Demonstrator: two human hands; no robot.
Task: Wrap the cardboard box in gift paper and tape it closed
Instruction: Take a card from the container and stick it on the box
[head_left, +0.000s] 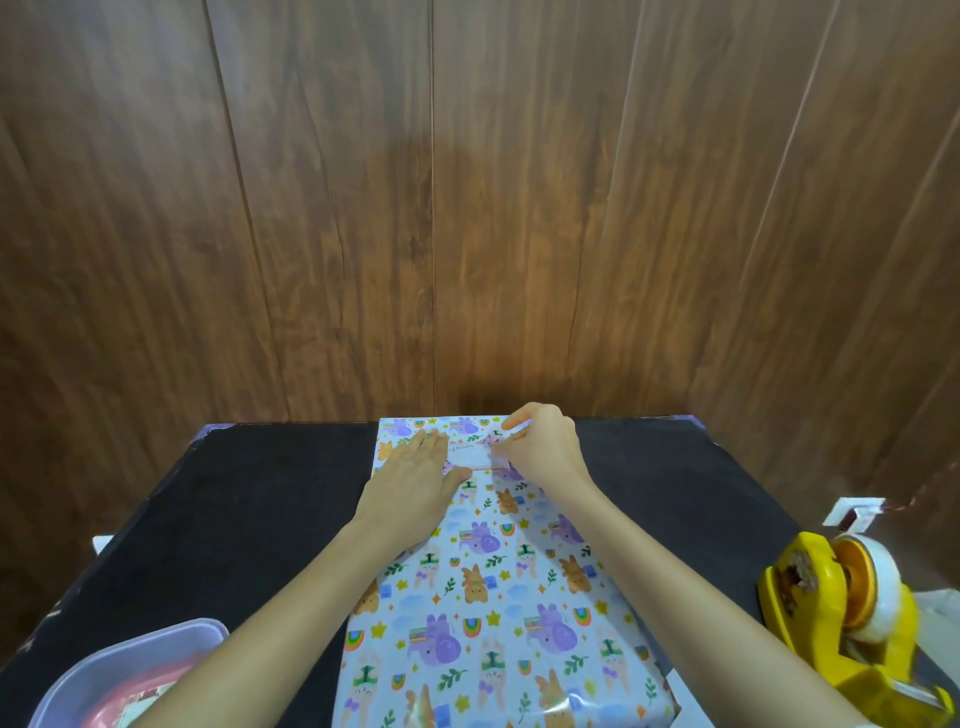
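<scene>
Item: wrapped box (498, 587), long and rectangular, lying lengthwise down the middle of the black worktop (249, 499), its far end at the worktop's back edge against the wood-panelled wall (467, 208). The cardboard is fully covered on the sides visible; the gift paper (467, 639) is glossy, pale blue, printed with rabbits, purple elephants, rainbows and leaves.

Small white label or card (470, 457), pink-edged, on the box's top near the far end. Whether it is already stuck down cannot be told.

Left hand (415, 483): flat, palm down on the paper, fingers together and extended, thumb touching the label's near edge.

Right hand (543, 449): fingers (511, 421) pinched together at the label's right edge; what they pinch is too small to tell, possibly a strip of tape.

Tape dispenser (852, 618): yellow hard plastic, rounded, carrying a white roll, on the worktop's right side, well apart from the hands.

Tub (130, 670): lilac plastic, rounded corners, at the near left corner; contents blurred.

Risks, as judged:
- Slick paper gives little grip; the label may skew if the left hand lifts early.
- Tape laid crooked or creased would tear the print if peeled off again.
- Heavy pressure could dent or wrinkle the paper.
- The far end sits at the worktop's edge; a forward push could jam it against the wall.
</scene>
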